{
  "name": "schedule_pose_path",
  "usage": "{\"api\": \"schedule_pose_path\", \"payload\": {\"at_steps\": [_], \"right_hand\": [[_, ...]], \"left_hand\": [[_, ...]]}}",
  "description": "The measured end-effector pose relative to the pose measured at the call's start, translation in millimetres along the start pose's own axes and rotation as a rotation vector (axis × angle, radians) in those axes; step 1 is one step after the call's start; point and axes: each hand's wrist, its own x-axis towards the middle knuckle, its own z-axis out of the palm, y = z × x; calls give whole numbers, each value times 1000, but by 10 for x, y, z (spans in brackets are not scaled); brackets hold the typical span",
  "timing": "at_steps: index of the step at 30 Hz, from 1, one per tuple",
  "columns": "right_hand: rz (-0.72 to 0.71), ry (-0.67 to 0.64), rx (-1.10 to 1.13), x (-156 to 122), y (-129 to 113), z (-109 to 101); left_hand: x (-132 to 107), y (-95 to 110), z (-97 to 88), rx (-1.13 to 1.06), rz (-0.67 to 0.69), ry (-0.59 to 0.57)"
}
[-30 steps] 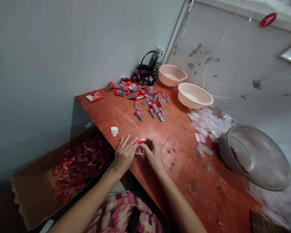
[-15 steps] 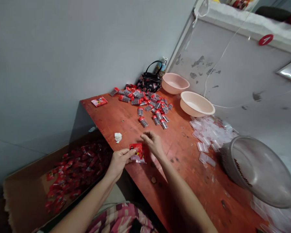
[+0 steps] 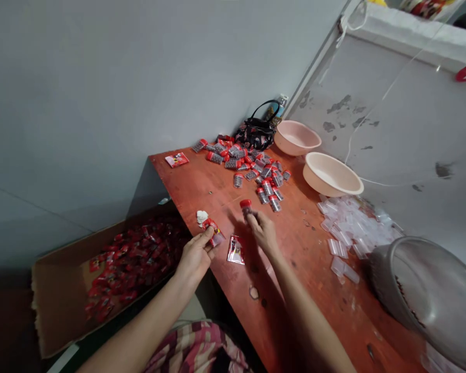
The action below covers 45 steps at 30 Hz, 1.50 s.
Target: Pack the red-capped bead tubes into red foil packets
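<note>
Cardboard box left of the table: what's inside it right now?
A loose heap of red packets lies in the cardboard box, with bare cardboard showing at its near end. Its far corner runs under the table edge, so anything there is hidden.

Makeshift packing workroom: worn red table heaped with small bottles, carton of red packets, bare grey walls.

One head-worn camera looks forward and down along the table, close over the left hand and right hand.
</note>
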Motion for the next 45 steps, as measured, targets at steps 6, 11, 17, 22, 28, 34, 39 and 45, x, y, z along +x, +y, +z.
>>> {"api": "schedule_pose_path", "payload": {"at_steps": [6, 11, 17, 22, 28, 34, 39, 45], "right_hand": [[105, -38, 753, -970, -168, 146], [144, 13, 862, -1094, -228, 226], [146, -17, 909, -1091, -210, 225], [138, -9, 927, -1102, -186, 203], [80, 54, 809, -1118, -201, 192], [94, 54, 833, -1094, -179, 236], [154, -107, 1103, -1032, -133, 228], [119, 90, 835, -1043, -149, 193]], "left_hand": [[43, -107, 110, -98, -24, -15], [-48, -201, 210, -92, -21, -82], [-143, -266, 250, -24, 40, -199], [-184, -211, 278, 181, 84, -342], [-199, -201, 270, 338, 136, -409], [-170, -233, 198, 414, 57, -421], [-143, -184, 202, 529, 17, -536], [-111, -208, 206, 550, 75, -398]]}}
